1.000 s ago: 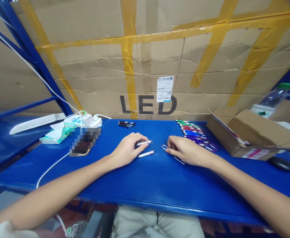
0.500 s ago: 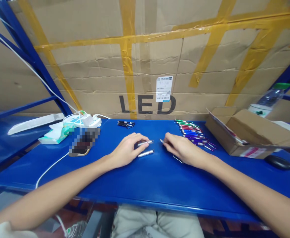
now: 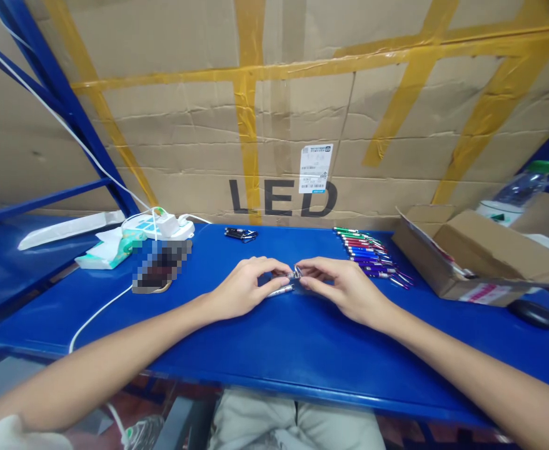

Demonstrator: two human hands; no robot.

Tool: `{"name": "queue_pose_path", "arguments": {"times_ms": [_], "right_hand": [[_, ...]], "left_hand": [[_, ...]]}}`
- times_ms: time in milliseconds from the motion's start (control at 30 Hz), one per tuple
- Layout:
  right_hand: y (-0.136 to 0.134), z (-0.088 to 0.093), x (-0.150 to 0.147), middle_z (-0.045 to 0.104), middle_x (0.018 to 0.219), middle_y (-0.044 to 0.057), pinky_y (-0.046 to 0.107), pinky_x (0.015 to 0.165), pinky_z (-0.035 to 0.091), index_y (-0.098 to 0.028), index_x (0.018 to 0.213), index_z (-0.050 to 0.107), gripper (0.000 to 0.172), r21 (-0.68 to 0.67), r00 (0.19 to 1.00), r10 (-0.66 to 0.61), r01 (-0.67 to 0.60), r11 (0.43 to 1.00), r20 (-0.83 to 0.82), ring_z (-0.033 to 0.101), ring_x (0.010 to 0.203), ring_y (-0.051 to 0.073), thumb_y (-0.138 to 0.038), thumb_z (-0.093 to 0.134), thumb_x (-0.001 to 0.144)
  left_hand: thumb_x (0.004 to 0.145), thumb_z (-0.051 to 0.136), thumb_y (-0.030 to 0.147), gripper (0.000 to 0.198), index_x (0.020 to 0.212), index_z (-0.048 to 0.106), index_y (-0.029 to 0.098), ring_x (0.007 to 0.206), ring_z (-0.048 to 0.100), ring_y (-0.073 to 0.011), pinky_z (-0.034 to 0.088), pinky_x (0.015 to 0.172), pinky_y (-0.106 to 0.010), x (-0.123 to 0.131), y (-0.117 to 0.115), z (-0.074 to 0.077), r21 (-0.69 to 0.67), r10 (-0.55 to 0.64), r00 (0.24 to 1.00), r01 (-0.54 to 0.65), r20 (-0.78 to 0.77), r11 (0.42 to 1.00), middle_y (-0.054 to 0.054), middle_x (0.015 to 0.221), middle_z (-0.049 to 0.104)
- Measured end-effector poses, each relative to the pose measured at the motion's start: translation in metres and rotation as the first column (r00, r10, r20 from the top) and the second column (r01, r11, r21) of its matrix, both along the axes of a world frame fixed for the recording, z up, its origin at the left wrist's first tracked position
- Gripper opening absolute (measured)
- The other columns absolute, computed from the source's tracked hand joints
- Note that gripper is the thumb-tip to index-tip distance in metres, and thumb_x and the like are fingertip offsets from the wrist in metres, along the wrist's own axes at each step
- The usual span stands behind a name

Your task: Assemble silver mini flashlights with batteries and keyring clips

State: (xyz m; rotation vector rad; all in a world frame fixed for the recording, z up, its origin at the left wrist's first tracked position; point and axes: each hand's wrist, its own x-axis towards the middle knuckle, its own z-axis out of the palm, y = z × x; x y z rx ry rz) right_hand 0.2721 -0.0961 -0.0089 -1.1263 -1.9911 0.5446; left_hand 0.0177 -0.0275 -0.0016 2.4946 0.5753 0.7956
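Silver penlight [image 3: 281, 290] under left hand [image 3: 244, 289]; right hand [image 3: 344, 287] meets it, both grips pinching a small clip [image 3: 297, 272]

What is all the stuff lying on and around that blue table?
small torch: one lying free, silver, on the table between the hands; another pinched at the fingertips
row of torches: many, green, red, blue and purple, right of centre at the back
dark torches: a small cluster, black, back centre
open box: one, brown cardboard, right
computer mouse: one, black, far right
bottle: one, clear with green cap, behind the box
power strip: one, white, back left
tissue pack: one, green and white, left
big carton: brown, yellow tape, printed LED, behind the table
left hand: gripping a torch
right hand: fingertips meet the left's
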Motion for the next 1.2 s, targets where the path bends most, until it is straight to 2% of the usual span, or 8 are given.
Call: {"name": "queue_pose_path", "arguments": {"times_ms": [167, 567, 967, 1200], "right_hand": [[-0.003, -0.001, 0.001, 0.083, 0.118, 0.009, 0.036, 0.089, 0.064, -0.023, 0.128, 0.075, 0.027, 0.162, 0.996, -0.023, 0.008, 0.987, 0.092, 0.08, 0.098, 0.024, -0.036, 0.061, 0.11], [-0.012, 0.002, -0.004, 0.081, 0.111, 0.01, 0.034, 0.083, 0.063, -0.023, 0.133, 0.071, 0.028, 0.336, 0.982, -0.03, -0.035, 0.941, 0.186, 0.078, 0.095, 0.024, -0.032, 0.053, 0.114], [-0.014, 0.001, -0.003, 0.081, 0.119, 0.01, 0.038, 0.089, 0.067, -0.028, 0.141, 0.07, 0.032, 0.397, 0.983, -0.043, -0.032, 0.917, 0.179, 0.079, 0.102, 0.026, -0.03, 0.052, 0.114], [-0.012, 0.003, -0.005, 0.079, 0.104, 0.009, 0.033, 0.078, 0.06, -0.023, 0.125, 0.073, 0.026, 0.321, 0.973, -0.044, -0.031, 0.947, 0.225, 0.075, 0.086, 0.022, -0.033, 0.052, 0.115]], "left_hand": [[0.113, 0.057, 0.037, 0.026, 0.124, 0.077, 0.023, 0.106, 0.073, -0.022, 0.052, 0.096, -0.033, 0.0, 0.0, -0.002, 0.017, -0.058, 0.998, 0.058, -0.034, 0.998, -0.006, 0.119, 0.081], [0.114, 0.056, 0.037, 0.027, 0.12, 0.077, 0.021, 0.104, 0.075, -0.0211, 0.055, 0.096, -0.03, 0.0, -0.003, 0.0, -0.007, -0.092, 0.996, 0.092, 0.01, 0.996, -0.007, 0.114, 0.08], [0.111, 0.058, 0.036, 0.026, 0.118, 0.078, 0.021, 0.103, 0.076, -0.0223, 0.056, 0.096, -0.031, 0.003, -0.007, 0.0, -0.063, -0.051, 0.998, 0.054, 0.043, 0.997, -0.007, 0.111, 0.082], [0.11, 0.061, 0.03, 0.021, 0.118, 0.078, 0.021, 0.104, 0.076, -0.0215, 0.055, 0.096, -0.03, 0.001, -0.001, -0.001, -0.08, 0.002, 0.996, 0.006, 0.094, 0.997, -0.005, 0.113, 0.082]]}}
